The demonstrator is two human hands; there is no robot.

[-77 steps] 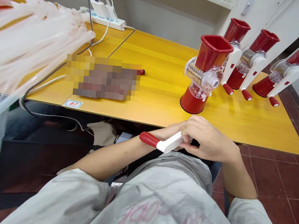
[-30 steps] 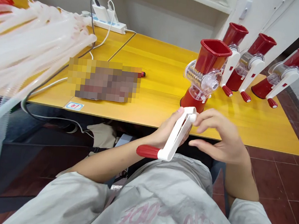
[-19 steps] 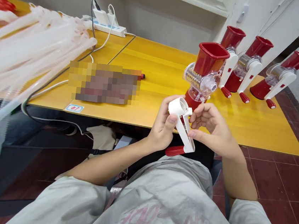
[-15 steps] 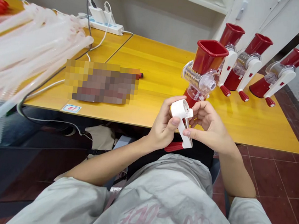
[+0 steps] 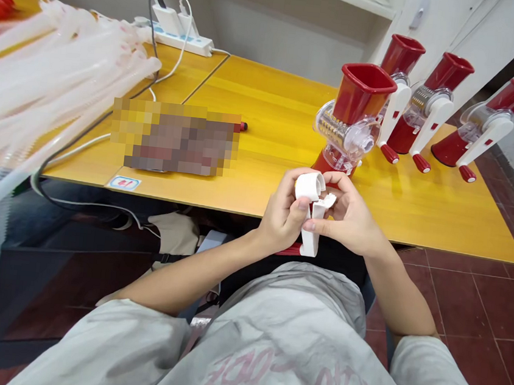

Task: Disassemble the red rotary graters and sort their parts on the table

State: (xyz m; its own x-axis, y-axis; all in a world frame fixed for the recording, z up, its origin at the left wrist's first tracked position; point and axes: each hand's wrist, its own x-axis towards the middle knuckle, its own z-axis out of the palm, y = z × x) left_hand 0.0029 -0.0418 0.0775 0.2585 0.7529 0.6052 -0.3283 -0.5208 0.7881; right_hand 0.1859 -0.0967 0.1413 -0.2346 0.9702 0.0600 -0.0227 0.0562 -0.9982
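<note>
A white crank handle (image 5: 310, 242) with a red grip (image 5: 288, 250) is held in front of my lap, at the table's near edge. My left hand (image 5: 280, 218) is closed around its round white end, thumb on the front. My right hand (image 5: 350, 219) pinches the arm of the handle, its thumb across it and the other fingers curled behind. Between the hands a white flap-like part (image 5: 324, 202) stands out from the arm; whether it is a separate piece I cannot tell. Just beyond stands a red rotary grater (image 5: 363, 99) with a clear drum housing and no crank on its hub.
Several similar graters (image 5: 424, 112) with white cranks stand at the right back. On the yellow table (image 5: 266, 101) lie a pixelated item (image 5: 179, 141), a power strip (image 5: 181, 39) with cables, and a heap of translucent plastic tubes (image 5: 68, 68) at the left.
The crank handle has turned between my hands, its arm now more upright and less of the red grip showing. The white flap-like part now stands further out from the arm.
</note>
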